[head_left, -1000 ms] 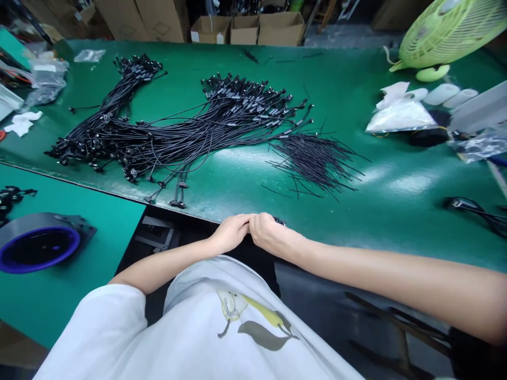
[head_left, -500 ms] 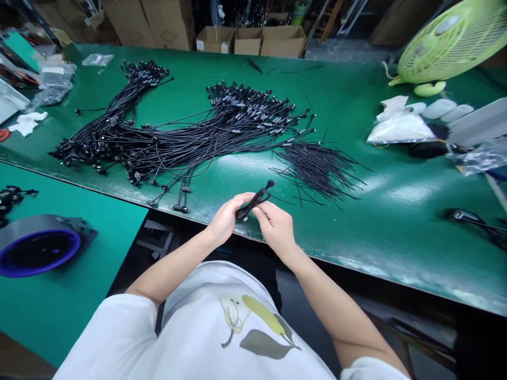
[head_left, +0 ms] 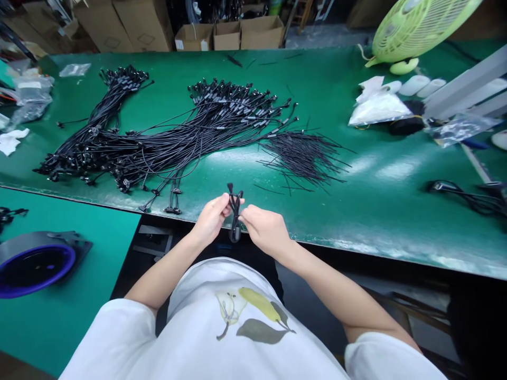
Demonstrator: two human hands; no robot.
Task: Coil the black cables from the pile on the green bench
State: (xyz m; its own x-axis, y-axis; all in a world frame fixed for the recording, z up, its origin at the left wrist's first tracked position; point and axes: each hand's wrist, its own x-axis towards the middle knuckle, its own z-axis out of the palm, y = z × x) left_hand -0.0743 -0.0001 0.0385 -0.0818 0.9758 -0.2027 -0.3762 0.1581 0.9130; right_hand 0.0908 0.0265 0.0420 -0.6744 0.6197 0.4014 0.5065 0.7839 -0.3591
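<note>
From the head camera, the person's left hand (head_left: 212,219) and right hand (head_left: 265,229) meet just above the near edge of the green tabletop (head_left: 380,211), with a looped black cable (head_left: 235,214) held upright between them. The left fingers (head_left: 225,203) curl around the cable's upper part, and the right fingers (head_left: 244,215) pinch it from the other side. A small tip sticks up above the hands, and the loop hangs below them, past the tabletop edge. Beyond the hands lies a large pile of black cables (head_left: 166,142), its thin wire ends (head_left: 303,158) fanned out to the right. Further right are a white plastic bag (head_left: 378,109) and a small bundle of black cable (head_left: 463,198). A lime-green fan (head_left: 415,26) stands at the far edge, in front of cardboard boxes (head_left: 229,34).
</note>
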